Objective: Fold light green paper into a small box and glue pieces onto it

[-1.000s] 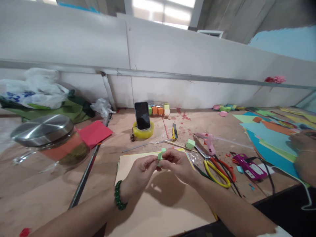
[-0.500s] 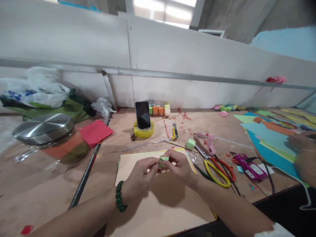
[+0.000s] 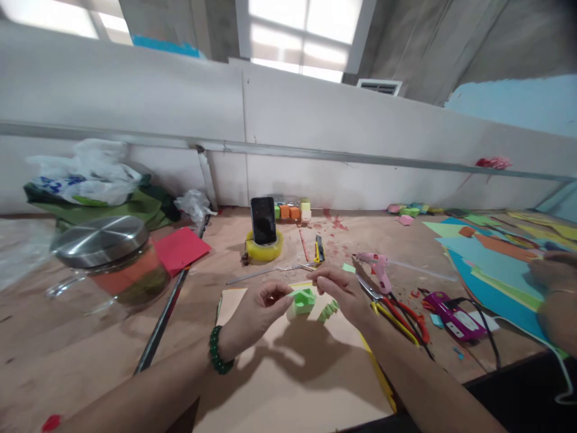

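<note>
Between the thumb and forefinger of my left hand (image 3: pixel 261 313), a small light-green paper box (image 3: pixel 304 302) is pinched at its left edge, its hollow side facing up. My right hand (image 3: pixel 345 294) is just to the right of the box and apart from it, fingers loosely bent and spread. Below the right thumb shows a zigzag-folded green paper strip (image 3: pixel 328 311); whether it touches the hand I cannot tell. Both hands are over a stack of peach paper sheets (image 3: pixel 288 379). Beyond the right hand, a green paper piece (image 3: pixel 348 267) is partly hidden.
A pink glue gun (image 3: pixel 378 267), scissors (image 3: pixel 401 319) and a purple device (image 3: pixel 455 316) lie to the right. A phone (image 3: pixel 263 221) stands on a yellow tape roll (image 3: pixel 264 249) behind. A glass jar (image 3: pixel 121 264) stands left. Another person's hand (image 3: pixel 559 294) is far right.
My right hand has come off the green paper and moved right. The box now shows its hollow side, and the zigzag strip has come into view. The camera has tilted up slightly.
</note>
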Demonstrator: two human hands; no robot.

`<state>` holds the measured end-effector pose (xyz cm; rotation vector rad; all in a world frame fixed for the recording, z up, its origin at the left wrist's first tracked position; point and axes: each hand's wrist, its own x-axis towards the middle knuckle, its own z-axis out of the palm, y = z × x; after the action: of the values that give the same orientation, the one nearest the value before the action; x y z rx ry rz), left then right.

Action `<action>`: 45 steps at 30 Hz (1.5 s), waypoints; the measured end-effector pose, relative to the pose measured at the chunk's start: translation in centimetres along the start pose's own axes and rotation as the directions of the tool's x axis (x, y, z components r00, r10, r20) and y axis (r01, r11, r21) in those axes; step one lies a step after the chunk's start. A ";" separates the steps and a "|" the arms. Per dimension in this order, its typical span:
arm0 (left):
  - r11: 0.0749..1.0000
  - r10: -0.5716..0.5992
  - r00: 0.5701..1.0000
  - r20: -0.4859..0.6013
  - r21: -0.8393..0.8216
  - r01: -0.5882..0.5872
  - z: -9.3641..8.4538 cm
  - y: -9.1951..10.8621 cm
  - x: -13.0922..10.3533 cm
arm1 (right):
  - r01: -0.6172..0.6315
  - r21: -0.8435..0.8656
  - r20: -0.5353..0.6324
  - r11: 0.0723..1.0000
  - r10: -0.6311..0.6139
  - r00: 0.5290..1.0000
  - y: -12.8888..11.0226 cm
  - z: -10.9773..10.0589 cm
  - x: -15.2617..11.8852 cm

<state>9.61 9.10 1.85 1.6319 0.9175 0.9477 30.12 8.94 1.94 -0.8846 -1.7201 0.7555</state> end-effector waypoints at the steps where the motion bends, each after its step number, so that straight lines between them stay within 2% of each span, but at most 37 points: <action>1: 0.997 0.028 1.000 -0.002 0.072 -0.027 0.0 -0.1 -0.1 | -0.015 -0.017 0.033 1.000 0.016 0.999 0.0 -0.1 0.0; 4: 0.955 0.117 0.993 0.010 0.272 -0.115 0.2 -0.5 -0.3 | -0.042 -0.092 0.175 0.995 0.058 0.983 0.0 0.2 0.0; 7: 0.932 0.170 0.985 0.004 0.324 -0.162 0.3 -0.8 -0.4 | -0.074 -0.132 0.235 0.988 0.104 0.967 -0.2 0.6 0.0; 11: 0.945 0.186 0.982 -0.022 0.279 -0.172 0.2 -0.7 -0.3 | -0.114 -0.097 0.202 0.989 0.132 0.970 -0.1 0.8 0.0; 16: 0.990 0.065 0.997 0.045 0.121 -0.070 -0.1 0.2 -0.2 | -0.139 -0.073 0.165 0.988 0.150 0.975 0.1 0.6 -0.1; 21: 1.000 0.022 0.997 0.080 0.006 -0.023 -0.3 0.5 -0.1 | 0.044 -0.156 0.218 0.987 -0.009 0.976 0.3 0.5 -0.1; 26: 1.000 0.020 0.994 0.105 0.011 -0.022 -0.4 0.0 0.0 | 0.243 -0.237 0.281 0.941 -0.173 0.944 0.1 0.6 -0.3; 30: 0.998 0.026 0.991 0.129 0.057 -0.034 -0.5 -0.1 0.1 | 0.329 -0.233 0.271 0.915 -0.263 0.926 0.2 0.8 -0.4; 33: 0.999 0.013 0.985 0.171 0.038 -0.020 -0.3 -0.5 0.1 | 0.338 -0.223 0.250 0.914 -0.281 0.926 0.6 1.3 -0.4; 36: 0.997 0.007 0.987 0.162 0.076 -0.019 0.0 -1.2 0.1 | 0.269 -0.247 0.224 0.931 -0.215 0.951 0.6 1.6 -0.5; 38: 0.980 0.049 0.994 0.101 0.187 -0.068 0.1 -1.4 0.1 | 0.182 -0.275 0.237 0.944 -0.117 0.964 0.2 1.2 -0.4; 40: 0.954 0.120 0.993 0.018 0.274 -0.120 0.1 -1.3 0.0 | 0.071 -0.299 0.287 0.952 0.019 0.958 -0.6 0.3 -0.3; 43: 0.930 0.214 0.974 -0.078 0.321 -0.179 0.0 -1.2 0.0 | -0.043 -0.406 0.440 0.913 0.237 0.866 -2.1 -1.3 0.2; 45: 0.916 0.244 0.967 -0.069 0.345 -0.207 0.0 -1.3 0.0 | -0.087 -0.555 0.506 0.828 0.418 0.754 -3.0 -1.8 0.4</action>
<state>9.47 9.32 0.60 2.0261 1.0237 1.0932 31.17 7.82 5.07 -1.3708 -2.4843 0.8543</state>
